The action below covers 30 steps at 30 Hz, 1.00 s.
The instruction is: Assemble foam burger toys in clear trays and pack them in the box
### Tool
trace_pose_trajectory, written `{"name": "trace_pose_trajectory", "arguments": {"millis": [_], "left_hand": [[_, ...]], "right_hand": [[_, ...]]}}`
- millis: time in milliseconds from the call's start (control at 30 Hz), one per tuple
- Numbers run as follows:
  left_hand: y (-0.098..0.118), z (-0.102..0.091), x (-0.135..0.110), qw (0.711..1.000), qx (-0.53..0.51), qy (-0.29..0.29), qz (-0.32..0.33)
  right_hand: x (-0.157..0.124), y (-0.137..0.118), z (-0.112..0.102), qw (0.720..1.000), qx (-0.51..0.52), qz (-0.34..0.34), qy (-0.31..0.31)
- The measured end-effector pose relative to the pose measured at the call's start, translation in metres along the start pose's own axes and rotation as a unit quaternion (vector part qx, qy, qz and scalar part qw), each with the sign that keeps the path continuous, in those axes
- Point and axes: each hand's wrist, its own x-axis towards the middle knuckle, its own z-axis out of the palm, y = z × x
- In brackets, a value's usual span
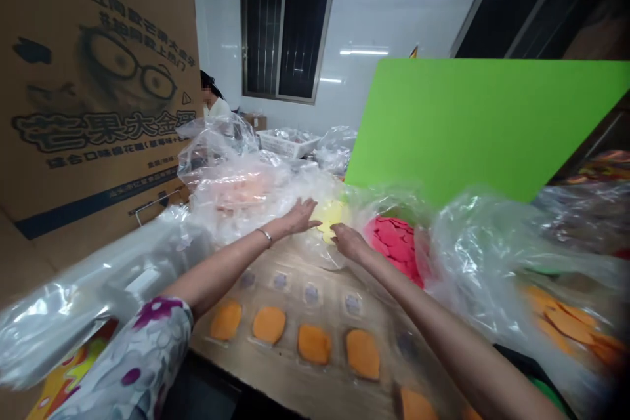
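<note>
Both arms extended forward over the counter. Left hand, a metal bangle at its wrist, lies flat with fingers spread; right hand sits just beside it, fingers loosely bent. The hands are apart, with a narrow gap between the fingertips, and neither is closed on anything. Work in hand, judged: reaching into the opened plastic bags of flat pieces.

Nearest thing to both hands: a pile of yellow pieces, directly ahead of the fingertips, at the far edge of a brown cavity tray. Contact with them cannot be confirmed from this view. Red pieces lie just right of the yellow, inside clear plastic bag folds. Orange pieces sit singly in the tray's cavities; other cavities hold small grey marks.

Any next reach calls for clearing the loose plastic around the yellow pile. Room for moving: the tray top below the wrists, limited on the left by a printed cardboard box and on the right by the bulging bag. A green board stands tilted beyond the red pieces. A co-worker stands in the background behind the box.
</note>
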Motion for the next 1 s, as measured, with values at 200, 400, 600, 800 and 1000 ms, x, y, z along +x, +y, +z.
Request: {"name": "trace_pose_trajectory", "arguments": {"millis": [200,400,600,800,1000], "left_hand": [[-0.092,-0.005,0.022,0.986,0.067,-0.037,-0.150],[-0.126,0.004,0.000,0.959,0.111,-0.101,-0.240],[-0.082,0.001,0.040,0.968,0.127,-0.100,-0.193],[-0.032,0.038,0.070,0.981,0.084,-0.137,-0.110],[-0.054,0.041,0.067,0.967,0.090,-0.129,-0.203]], "right_hand": [[0.004,0.013,0.022,0.999,-0.027,0.028,-0.033],[0.016,0.036,0.029,1.000,0.004,0.009,-0.018],[0.046,0.045,0.015,1.000,0.017,-0.025,0.007],[0.052,0.022,0.006,0.996,-0.036,-0.029,-0.081],[0.038,0.033,-0.002,0.991,-0.075,0.022,-0.108]]}}
